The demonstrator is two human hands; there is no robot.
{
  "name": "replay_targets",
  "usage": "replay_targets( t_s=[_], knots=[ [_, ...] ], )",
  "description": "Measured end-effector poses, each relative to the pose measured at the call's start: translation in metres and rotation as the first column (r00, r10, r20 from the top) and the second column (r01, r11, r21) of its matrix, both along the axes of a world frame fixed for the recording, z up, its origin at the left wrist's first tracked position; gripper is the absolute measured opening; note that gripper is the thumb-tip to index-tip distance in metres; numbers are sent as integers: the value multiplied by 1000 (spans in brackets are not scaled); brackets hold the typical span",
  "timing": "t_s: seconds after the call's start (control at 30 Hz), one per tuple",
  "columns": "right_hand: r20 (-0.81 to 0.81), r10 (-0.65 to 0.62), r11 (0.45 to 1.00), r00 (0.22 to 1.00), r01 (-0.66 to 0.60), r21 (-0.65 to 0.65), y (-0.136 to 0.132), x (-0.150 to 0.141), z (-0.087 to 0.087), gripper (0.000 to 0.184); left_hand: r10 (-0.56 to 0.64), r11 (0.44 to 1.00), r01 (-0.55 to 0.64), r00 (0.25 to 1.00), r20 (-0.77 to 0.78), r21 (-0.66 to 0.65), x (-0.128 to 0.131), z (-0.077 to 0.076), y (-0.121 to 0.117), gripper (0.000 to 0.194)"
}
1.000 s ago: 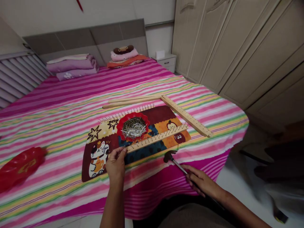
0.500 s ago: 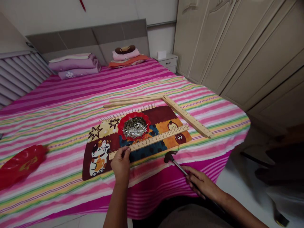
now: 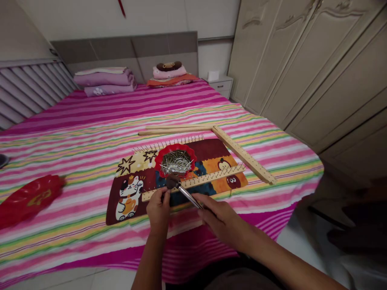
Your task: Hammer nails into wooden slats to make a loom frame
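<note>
In the head view my left hand (image 3: 158, 207) is closed at the near edge of a pale wooden strip (image 3: 211, 178), thumb and forefinger pinched together near its left end. Several thin nails stand up along this strip. Whether a nail is between those fingers too is hard to see. My right hand (image 3: 225, 219) grips a hammer (image 3: 190, 197) with a silver shaft. The dark hammer head is over the strip, just beside my left fingertips, covering part of the strip. Just behind is a red scalloped bowl (image 3: 193, 154) full of loose nails (image 3: 177, 162).
A patterned mat (image 3: 113, 207) lies under the work on the striped bed cover (image 3: 75, 209). Behind stands another nail-studded strip (image 3: 198, 139). Joined wooden bars (image 3: 244, 155) lie at the back and right. A red plastic dish (image 3: 33, 199) is on the left.
My right hand has brought the hammer leftward and up, from beside the strip's near side to over it by my left fingers. My left hand stays at the strip. The view has shifted slightly.
</note>
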State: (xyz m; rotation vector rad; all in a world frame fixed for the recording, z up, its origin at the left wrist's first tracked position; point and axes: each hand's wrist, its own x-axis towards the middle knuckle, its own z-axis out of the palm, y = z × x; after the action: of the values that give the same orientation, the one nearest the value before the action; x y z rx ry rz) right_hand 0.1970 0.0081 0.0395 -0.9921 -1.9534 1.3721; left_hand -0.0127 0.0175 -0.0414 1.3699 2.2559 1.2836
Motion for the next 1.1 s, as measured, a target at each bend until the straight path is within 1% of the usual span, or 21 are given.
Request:
replay_targets(
  t_s=[0.1, 0.2, 0.27, 0.37, 0.43, 0.5, 0.53, 0.57, 0.6, 0.63, 0.7, 0.77, 0.83, 0.9, 0.97, 1.0, 1.03, 1.1],
  knots=[
    [74, 24, 998, 997, -28, 50, 8, -16, 0, 38, -3, 1000, 3, 1000, -22, -22, 0, 0, -1, 22],
    [141, 48, 998, 989, -53, 34, 7, -16, 0, 34, -14, 999, 12, 999, -41, -40, -1, 0, -2, 22],
    [126, 69, 998, 990, -70, 3, 1, -7, 2, 35, -23, 999, 21, 999, -42, -43, -1, 1, -2, 22],
    [89, 98, 995, 991, -95, -37, -11, 20, -1, 39, -15, 1000, 15, 1000, -17, -22, 0, 1, 0, 21],
    [103, 101, 993, 990, -93, -74, -19, 42, -12, 41, -12, 1000, 12, 1000, 9, -15, 1, 2, 0, 21],
    [112, 43, 988, 993, -26, -152, -27, 63, -30, 42, -3, 1000, 3, 1000, 18, -14, 1, 4, -2, 23],
    [115, 11, 974, 993, 16, -224, -31, 73, -42, 44, 8, 1000, -8, 1000, 8, -10, 1, 7, -3, 25],
    [115, -21, 946, 993, 57, -319, -34, 82, -54, 46, 24, 1000, -24, 1000, -14, -1, 1, 11, -4, 26],
    [113, -56, 902, 992, 99, -420, -37, 90, -66, 50, 39, 999, -39, 998, -48, 13, 0, 15, -4, 26],
    [123, -123, 851, 985, 168, -498, -40, 97, -78, 54, 49, 998, -47, 994, -93, 30, -1, 21, -4, 27],
    [132, -238, 754, 962, 268, -600, -43, 106, -99, 59, 41, 998, -31, 979, -197, 51, -4, 34, 3, 27],
    [103, -322, 685, 941, 306, -661, -44, 111, -113, 61, -4, 999, 14, 953, -303, 31, -7, 47, 16, 25],
    [60, -365, 650, 929, 300, -698, -42, 111, -121, 61, -88, 996, 76, 915, -394, -46, -7, 57, 37, 22],
    [36, -385, 639, 922, 294, -711, -41, 110, -125, 60, -210, 975, 146, 862, -462, -170, -4, 62, 59, 23],
    [27, -389, 639, 921, 291, -712, -40, 109, -126, 59, -336, 929, 194, 801, -495, -317, 2, 62, 80, 26],
    [23, -390, 639, 921, 288, -713, -39, 108, -127, 59, -387, 900, 200, 775, -500, -388, 5, 62, 88, 27],
    [17, -390, 639, 921, 284, -715, -39, 108, -128, 59, -429, 868, 193, 755, -496, -457, 7, 61, 96, 28],
    [10, -386, 637, 923, 274, -721, -40, 109, -129, 59, -480, 808, 161, 738, -474, -567, 11, 61, 105, 28]
  ],
)
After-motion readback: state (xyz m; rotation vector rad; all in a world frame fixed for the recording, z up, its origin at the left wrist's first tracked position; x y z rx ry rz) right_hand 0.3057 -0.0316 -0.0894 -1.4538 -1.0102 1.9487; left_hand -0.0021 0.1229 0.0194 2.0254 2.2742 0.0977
